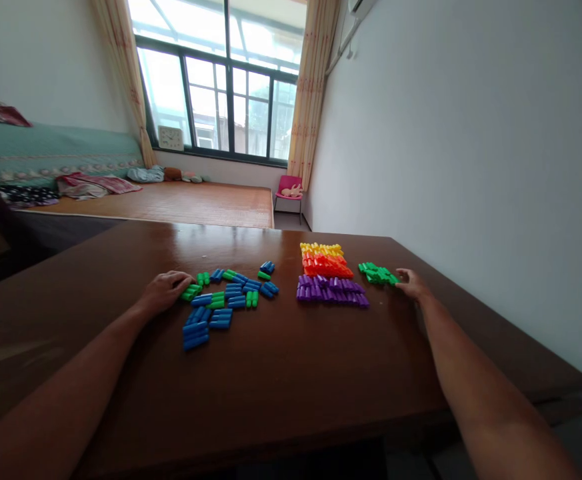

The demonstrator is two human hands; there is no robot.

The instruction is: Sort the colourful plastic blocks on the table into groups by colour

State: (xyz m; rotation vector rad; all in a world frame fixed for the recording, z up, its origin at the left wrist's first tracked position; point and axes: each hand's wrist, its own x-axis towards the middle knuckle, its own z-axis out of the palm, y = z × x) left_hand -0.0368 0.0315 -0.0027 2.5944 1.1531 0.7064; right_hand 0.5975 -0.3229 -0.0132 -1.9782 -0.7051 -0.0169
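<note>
On the brown table, my left hand (165, 291) is at the left edge of a scattered group of blue and green plastic blocks, which look like short joined tubes. Its fingers are closed against a green block (191, 292). Blue blocks (195, 335) and more green blocks (252, 299) lie loosely to the right of this hand. Over on the right, my right hand (411, 285) has its thumb and fingers closed at the near end of a green cluster of blocks (378, 274). Its fingertips are small in view and partly merge with the pieces.
Between my hands lie grouped purple blocks (331, 291), with orange blocks (327, 265) and yellow blocks (321, 249) behind them. The table (291, 380) ends near the white wall (461, 133) at right. Beyond it are a bed (211, 203) and a pink chair (289, 183).
</note>
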